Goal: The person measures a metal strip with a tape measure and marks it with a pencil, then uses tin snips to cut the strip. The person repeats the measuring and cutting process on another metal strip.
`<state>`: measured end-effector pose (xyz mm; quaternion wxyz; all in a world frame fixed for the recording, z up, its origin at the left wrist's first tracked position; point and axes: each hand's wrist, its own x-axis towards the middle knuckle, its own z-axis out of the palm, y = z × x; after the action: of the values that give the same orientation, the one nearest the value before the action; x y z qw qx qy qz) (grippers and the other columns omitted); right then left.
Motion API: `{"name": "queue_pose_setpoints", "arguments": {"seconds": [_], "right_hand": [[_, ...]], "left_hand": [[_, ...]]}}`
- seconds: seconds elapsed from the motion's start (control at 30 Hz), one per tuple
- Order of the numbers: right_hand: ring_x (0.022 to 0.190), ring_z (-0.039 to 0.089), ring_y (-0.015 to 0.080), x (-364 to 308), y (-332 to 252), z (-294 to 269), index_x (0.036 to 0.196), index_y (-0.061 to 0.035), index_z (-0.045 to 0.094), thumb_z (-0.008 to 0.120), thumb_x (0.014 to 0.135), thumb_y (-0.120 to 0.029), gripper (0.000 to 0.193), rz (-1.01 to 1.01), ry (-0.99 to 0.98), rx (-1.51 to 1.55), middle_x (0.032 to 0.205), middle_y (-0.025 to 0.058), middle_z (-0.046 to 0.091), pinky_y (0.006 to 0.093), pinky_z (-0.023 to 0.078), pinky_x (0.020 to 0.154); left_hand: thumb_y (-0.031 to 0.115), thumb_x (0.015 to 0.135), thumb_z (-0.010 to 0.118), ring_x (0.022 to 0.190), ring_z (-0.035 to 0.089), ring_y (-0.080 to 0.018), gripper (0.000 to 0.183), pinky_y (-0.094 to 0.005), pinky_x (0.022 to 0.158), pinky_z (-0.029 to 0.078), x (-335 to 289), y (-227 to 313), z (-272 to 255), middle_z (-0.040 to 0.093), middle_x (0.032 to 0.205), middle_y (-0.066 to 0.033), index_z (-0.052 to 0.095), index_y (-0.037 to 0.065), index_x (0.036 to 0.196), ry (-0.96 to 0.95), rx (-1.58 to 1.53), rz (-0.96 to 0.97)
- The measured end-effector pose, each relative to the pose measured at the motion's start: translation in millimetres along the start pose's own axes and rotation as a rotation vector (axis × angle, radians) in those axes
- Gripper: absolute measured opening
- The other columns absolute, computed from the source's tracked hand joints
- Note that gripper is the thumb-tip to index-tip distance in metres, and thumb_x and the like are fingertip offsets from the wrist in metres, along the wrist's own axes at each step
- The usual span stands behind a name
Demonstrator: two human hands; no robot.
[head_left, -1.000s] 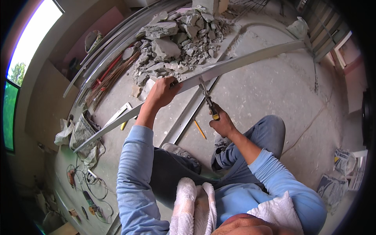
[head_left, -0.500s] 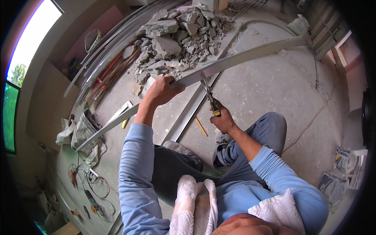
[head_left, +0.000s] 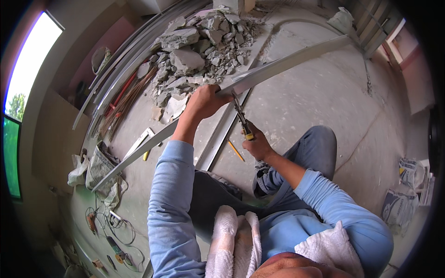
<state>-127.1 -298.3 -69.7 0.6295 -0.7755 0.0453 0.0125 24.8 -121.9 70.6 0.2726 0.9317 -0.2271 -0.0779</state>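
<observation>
A long grey metal channel [head_left: 289,64] slants across in front of me, raised off the floor. My left hand [head_left: 205,102] is closed around it near its middle, thumb toward the cutting tool. Just to the right, my right hand [head_left: 257,142] grips tin snips [head_left: 240,116] with black and yellow handles. Their jaws meet the channel's lower edge; whether they bite into the metal is too small to tell. Below lies a second metal channel [head_left: 214,144] on the floor, and beside it a yellow pencil [head_left: 236,151].
Broken concrete [head_left: 187,60] is heaped beyond the channel. Long metal profiles [head_left: 105,88] lie at the far left, near a set square [head_left: 139,141] and a yellow-handled tool [head_left: 146,155]. At the lower left are an angle grinder [head_left: 116,250], a drill [head_left: 91,221] and cables. Bags [head_left: 399,204] lie at right.
My left hand has slid right along the channel, closer to the snips. The snips' jaws still meet the channel's lower edge. The whole view has shifted slightly.
</observation>
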Motion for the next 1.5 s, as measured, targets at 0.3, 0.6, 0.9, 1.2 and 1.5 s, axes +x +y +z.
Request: {"name": "queue_pose_setpoints", "arguments": {"seconds": [0.3, 0.6, 0.9, 1.2, 1.5], "right_hand": [[0.084, 0.055, 0.0200, 1.2, 6.2, -0.6, 0.128, -0.0045, 0.051, 0.060, 0.073, -0.006, 0.056, -0.011, -0.067, 0.027, 0.098, 0.0077, 0.057, 0.0318, 0.050, 0.082], [0.090, 0.057, 0.0166, 14.5, 10.6, -4.0, 0.126, -0.0050, 0.055, 0.064, 0.071, -0.006, 0.055, 0.100, 0.023, -0.030, 0.103, 0.0052, 0.060, 0.0306, 0.050, 0.085], [0.113, 0.059, 0.0381, -1.6, 9.1, -21.9, 0.146, -0.0046, 0.042, 0.062, 0.074, -0.012, 0.074, 0.131, -0.021, -0.301, 0.119, 0.0222, 0.059, 0.0416, 0.048, 0.099], [0.119, 0.057, 0.0329, 11.5, -7.6, -16.1, 0.150, -0.0052, 0.040, 0.063, 0.071, -0.008, 0.083, 0.005, -0.082, -0.381, 0.126, 0.0197, 0.059, 0.0374, 0.045, 0.104], [0.118, 0.056, 0.0442, 12.9, -15.7, -5.2, 0.152, -0.0042, 0.036, 0.060, 0.073, -0.010, 0.083, -0.021, -0.126, -0.336, 0.124, 0.0289, 0.060, 0.0421, 0.046, 0.103]], "left_hand": [[0.038, 0.081, 0.072, 0.079, 0.070, -0.0273, 0.046, -0.0418, 0.074, 0.053, -5.6, -42.6, -22.0, 0.073, 0.085, -0.0168, 0.072, 0.000, 0.106, -0.202, -0.165, -0.028], [0.032, 0.093, 0.070, 0.066, 0.066, -0.0208, 0.034, -0.0379, 0.062, 0.052, -19.8, -70.6, -10.3, 0.070, 0.074, -0.0106, 0.071, -0.002, 0.095, -0.163, -0.106, -0.044], [0.048, 0.092, 0.070, 0.060, 0.065, -0.0181, 0.049, -0.0358, 0.055, 0.051, -0.6, -51.7, 2.6, 0.064, 0.067, -0.0078, 0.069, -0.001, 0.092, -0.019, -0.121, 0.013], [0.057, 0.080, 0.076, 0.087, 0.071, -0.0372, 0.057, -0.0453, 0.076, 0.055, -0.7, -48.0, 12.7, 0.073, 0.089, -0.0203, 0.075, 0.003, 0.100, 0.038, -0.013, -0.091], [0.062, 0.078, 0.078, 0.076, 0.068, -0.0384, 0.066, -0.0463, 0.069, 0.052, -7.8, -41.7, 16.3, 0.069, 0.080, -0.0227, 0.073, -0.003, 0.091, 0.134, 0.032, -0.081]]}}
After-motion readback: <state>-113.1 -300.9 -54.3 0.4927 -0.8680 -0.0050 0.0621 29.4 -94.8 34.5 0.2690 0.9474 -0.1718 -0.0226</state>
